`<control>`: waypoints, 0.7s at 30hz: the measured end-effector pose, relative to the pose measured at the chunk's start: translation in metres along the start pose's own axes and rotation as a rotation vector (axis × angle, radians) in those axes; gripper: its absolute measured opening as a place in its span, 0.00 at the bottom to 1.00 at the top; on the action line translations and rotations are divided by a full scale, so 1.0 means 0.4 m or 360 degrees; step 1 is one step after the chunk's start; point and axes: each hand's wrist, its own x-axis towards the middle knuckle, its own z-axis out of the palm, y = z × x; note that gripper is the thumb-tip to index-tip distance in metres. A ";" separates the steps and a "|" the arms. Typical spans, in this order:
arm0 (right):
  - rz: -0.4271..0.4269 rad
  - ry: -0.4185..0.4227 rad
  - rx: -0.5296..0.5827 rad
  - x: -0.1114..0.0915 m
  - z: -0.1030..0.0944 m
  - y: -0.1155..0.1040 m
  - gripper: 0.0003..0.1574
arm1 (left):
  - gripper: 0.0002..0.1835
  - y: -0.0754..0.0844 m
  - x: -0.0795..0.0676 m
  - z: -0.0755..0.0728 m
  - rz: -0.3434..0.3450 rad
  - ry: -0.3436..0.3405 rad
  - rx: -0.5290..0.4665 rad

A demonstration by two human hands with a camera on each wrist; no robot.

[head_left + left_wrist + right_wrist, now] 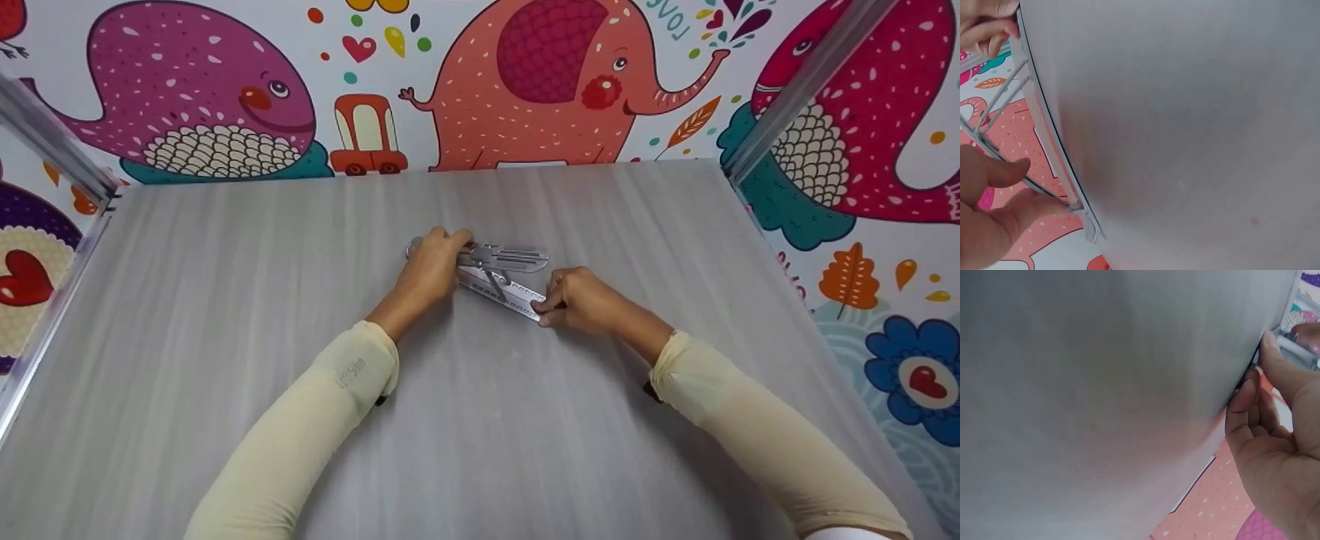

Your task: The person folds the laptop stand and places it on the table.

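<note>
A folding metal stand (514,258) lies near the middle of the table, with a grey slotted upper plate and a pale slotted lower plate (516,297) spread in a narrow V. Thin struts (1000,104) link the two plates. My left hand (430,268) grips the upper plate near the hinged left end, thumb and fingers on either side of it. At the opposite end, my right hand (586,300) pinches the tip of the lower plate between thumb and fingers. In the right wrist view, the right hand (1275,439) hides most of the stand.
The grey wood-grain table (480,450) extends all around the stand. Behind it rises a wall panel with printed elephants (465,97) and whales. Metal posts (810,90) stand at the far corners. Pale sleeves (300,427) cover both forearms.
</note>
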 end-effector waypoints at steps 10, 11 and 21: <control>-0.0082 0.0049 -0.0102 -0.022 0.017 -0.050 0.13 | 0.28 -0.012 0.029 -0.017 0.0039 -0.0148 -0.0115; -0.0078 0.0047 -0.0107 -0.024 0.019 -0.054 0.13 | 0.29 -0.014 0.033 -0.019 0.0044 -0.0165 -0.0123; -0.0043 0.0005 -0.0171 -0.031 0.044 -0.104 0.13 | 0.31 -0.031 0.071 -0.028 0.0083 -0.0317 -0.0185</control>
